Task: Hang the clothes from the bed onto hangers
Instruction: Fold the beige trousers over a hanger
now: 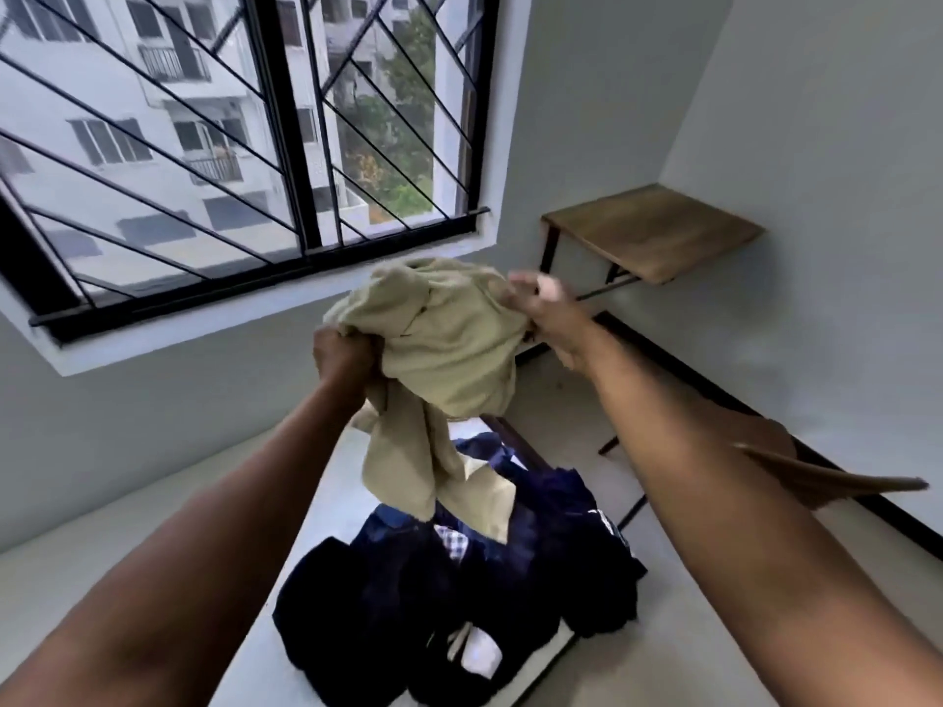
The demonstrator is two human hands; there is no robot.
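Observation:
A beige garment [439,344] hangs bunched in the air above the bed, its loose end trailing down toward the pile. My left hand [343,355] grips its left edge in a fist. My right hand [542,312] holds its right side, fingers blurred by motion. Below lies a heap of dark blue and black clothes [459,594] with a checked piece and a white patch showing, on the pale bed [331,502]. No hanger is visible.
A barred window [245,145] fills the upper left. A wooden wall-mounted table [653,232] stands at the back right. Another brown wooden surface [796,472] juts out behind my right forearm. Light floor runs right of the bed.

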